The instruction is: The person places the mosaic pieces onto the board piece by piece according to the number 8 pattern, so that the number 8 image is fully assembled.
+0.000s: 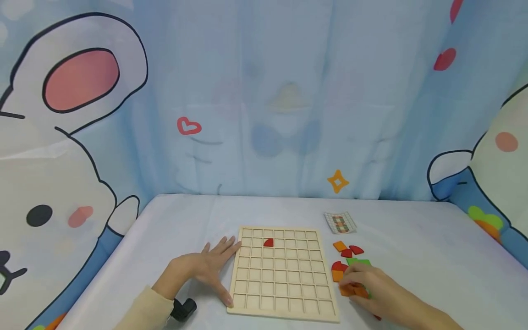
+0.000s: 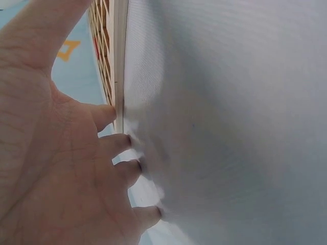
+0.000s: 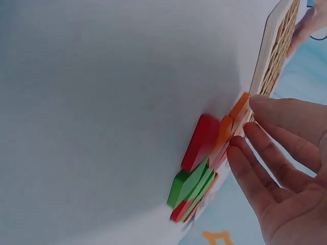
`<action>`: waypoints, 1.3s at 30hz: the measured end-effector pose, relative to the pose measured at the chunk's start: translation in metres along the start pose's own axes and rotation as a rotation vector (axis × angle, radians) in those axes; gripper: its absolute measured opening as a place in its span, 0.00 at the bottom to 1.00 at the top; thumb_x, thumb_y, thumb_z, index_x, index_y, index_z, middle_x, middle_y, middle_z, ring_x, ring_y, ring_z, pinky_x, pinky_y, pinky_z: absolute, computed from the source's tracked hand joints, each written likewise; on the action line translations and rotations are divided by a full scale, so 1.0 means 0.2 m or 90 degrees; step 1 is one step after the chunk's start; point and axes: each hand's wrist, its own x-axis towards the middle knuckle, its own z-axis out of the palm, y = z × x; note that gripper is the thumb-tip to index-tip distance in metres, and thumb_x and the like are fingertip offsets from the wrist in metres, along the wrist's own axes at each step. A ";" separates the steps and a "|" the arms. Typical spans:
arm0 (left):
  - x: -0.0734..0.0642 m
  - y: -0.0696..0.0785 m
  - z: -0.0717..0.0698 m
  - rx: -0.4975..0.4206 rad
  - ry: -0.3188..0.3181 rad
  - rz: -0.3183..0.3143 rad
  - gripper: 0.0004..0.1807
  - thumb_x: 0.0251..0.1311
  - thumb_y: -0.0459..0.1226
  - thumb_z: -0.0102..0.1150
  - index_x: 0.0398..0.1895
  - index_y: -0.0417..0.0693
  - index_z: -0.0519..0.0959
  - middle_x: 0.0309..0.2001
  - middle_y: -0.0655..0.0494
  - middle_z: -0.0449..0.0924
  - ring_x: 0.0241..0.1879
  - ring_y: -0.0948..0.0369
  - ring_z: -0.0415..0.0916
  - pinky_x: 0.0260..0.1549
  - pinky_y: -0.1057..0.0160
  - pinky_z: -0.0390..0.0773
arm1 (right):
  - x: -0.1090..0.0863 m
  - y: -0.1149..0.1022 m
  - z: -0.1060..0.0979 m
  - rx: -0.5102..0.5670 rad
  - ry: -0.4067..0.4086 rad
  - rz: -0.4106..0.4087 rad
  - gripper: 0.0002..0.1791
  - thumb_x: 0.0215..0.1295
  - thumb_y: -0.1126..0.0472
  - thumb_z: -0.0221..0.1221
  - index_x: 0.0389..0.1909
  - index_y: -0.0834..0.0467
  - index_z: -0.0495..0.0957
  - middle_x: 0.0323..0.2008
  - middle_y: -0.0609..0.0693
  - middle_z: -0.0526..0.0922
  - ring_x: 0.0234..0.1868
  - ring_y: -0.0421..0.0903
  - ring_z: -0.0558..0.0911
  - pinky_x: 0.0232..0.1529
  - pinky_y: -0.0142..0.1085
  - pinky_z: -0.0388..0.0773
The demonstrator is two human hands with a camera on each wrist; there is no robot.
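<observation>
A wooden grid board [image 1: 283, 314] lies on the white table, with one red quarter-round piece [image 1: 269, 243] in a cell of its second row. My left hand [image 1: 208, 266] is spread along the board's left side, its thumb and fingertips touching the edge. At the board's right, my right hand [image 1: 377, 286] reaches down over a loose group of pieces, fingers loosely bent. Its thumb and fingertips are at the orange pieces [image 3: 239, 106]; no piece is plainly held. Red [image 3: 200, 143] and green pieces [image 3: 186, 186] lie close by. The hand partly covers the group in the head view.
A small printed pattern card [image 1: 340, 223] lies beyond the pieces, right of the board's far corner. A single orange square [image 1: 340, 246] and red pieces [image 1: 356, 250] lie between card and hand. A patterned curtain [image 1: 284, 101] hangs behind the table.
</observation>
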 end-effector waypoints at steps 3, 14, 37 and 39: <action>0.00 0.01 0.00 -0.001 -0.001 0.006 0.74 0.46 0.55 0.84 0.87 0.51 0.41 0.86 0.47 0.35 0.84 0.49 0.31 0.79 0.37 0.37 | 0.02 -0.02 0.02 -0.010 -0.002 0.030 0.13 0.57 0.66 0.76 0.42 0.50 0.90 0.43 0.41 0.80 0.45 0.46 0.77 0.49 0.47 0.86; 0.01 0.02 0.01 0.007 0.002 -0.009 0.75 0.44 0.55 0.85 0.87 0.51 0.41 0.86 0.48 0.36 0.84 0.50 0.32 0.79 0.38 0.37 | 0.05 -0.01 0.02 0.010 -0.017 0.038 0.13 0.55 0.68 0.77 0.39 0.51 0.90 0.39 0.41 0.80 0.42 0.44 0.77 0.47 0.43 0.87; -0.01 0.02 0.00 0.012 0.009 -0.015 0.76 0.43 0.56 0.85 0.87 0.51 0.40 0.86 0.48 0.36 0.84 0.50 0.32 0.79 0.38 0.37 | 0.09 0.01 -0.03 0.107 -0.055 0.070 0.13 0.54 0.71 0.76 0.39 0.56 0.87 0.31 0.42 0.77 0.31 0.39 0.73 0.32 0.28 0.78; -0.01 0.02 0.00 0.013 0.007 -0.014 0.76 0.43 0.56 0.85 0.87 0.51 0.40 0.86 0.48 0.35 0.84 0.50 0.31 0.79 0.38 0.37 | 0.10 0.01 -0.03 0.115 -0.054 0.088 0.13 0.54 0.71 0.77 0.38 0.56 0.87 0.30 0.43 0.77 0.31 0.41 0.74 0.32 0.29 0.78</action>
